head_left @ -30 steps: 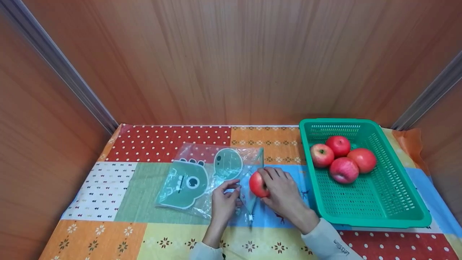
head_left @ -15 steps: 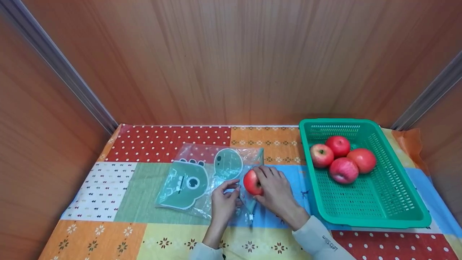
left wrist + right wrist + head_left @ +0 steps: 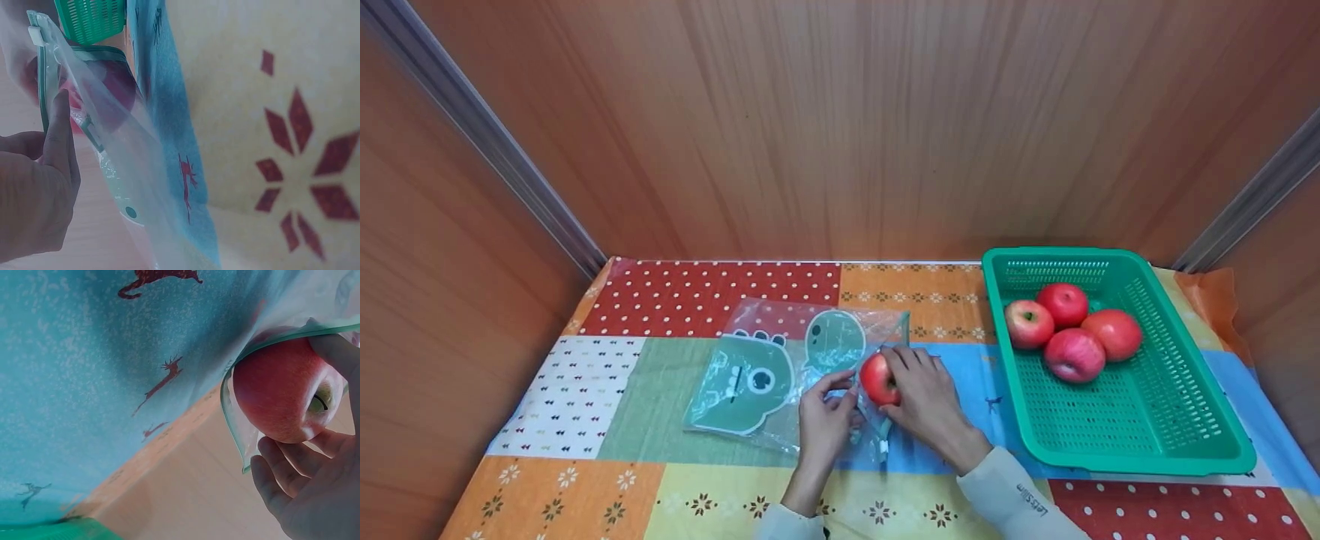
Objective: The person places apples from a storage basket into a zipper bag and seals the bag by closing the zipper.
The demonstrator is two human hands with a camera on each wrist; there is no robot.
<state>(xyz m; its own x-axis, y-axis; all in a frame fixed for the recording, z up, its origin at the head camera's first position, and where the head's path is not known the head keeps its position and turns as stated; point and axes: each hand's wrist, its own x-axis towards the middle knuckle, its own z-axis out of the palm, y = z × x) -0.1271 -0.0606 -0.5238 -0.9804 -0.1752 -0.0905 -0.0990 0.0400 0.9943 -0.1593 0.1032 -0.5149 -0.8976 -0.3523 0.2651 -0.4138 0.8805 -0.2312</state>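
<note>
A clear zip bag (image 3: pixel 760 405) with green dinosaur prints lies flat, its mouth facing right. My left hand (image 3: pixel 823 420) pinches the near side of that mouth; in the left wrist view its fingers (image 3: pixel 58 132) lie against the green zip strip and a white slider (image 3: pixel 36 36) shows at the corner. My right hand (image 3: pixel 931 397) grips a red apple (image 3: pixel 874 379), thumb and fingers around its stem side. In the right wrist view the apple (image 3: pixel 275 391) sits partly within the bag's opening, the green edge passing around it. Its far side shows through plastic.
A green perforated basket (image 3: pixel 1132 463) stands to the right, with several red apples (image 3: pixel 1075 355) grouped toward its back left. A patchwork cloth (image 3: pixel 547 405) covers the table. Wood-grain panels (image 3: pixel 840 135) rise behind and at both sides.
My right hand has moved left with the apple, from beside the bag's mouth to partly inside it. My left hand has stayed at the bag's edge.
</note>
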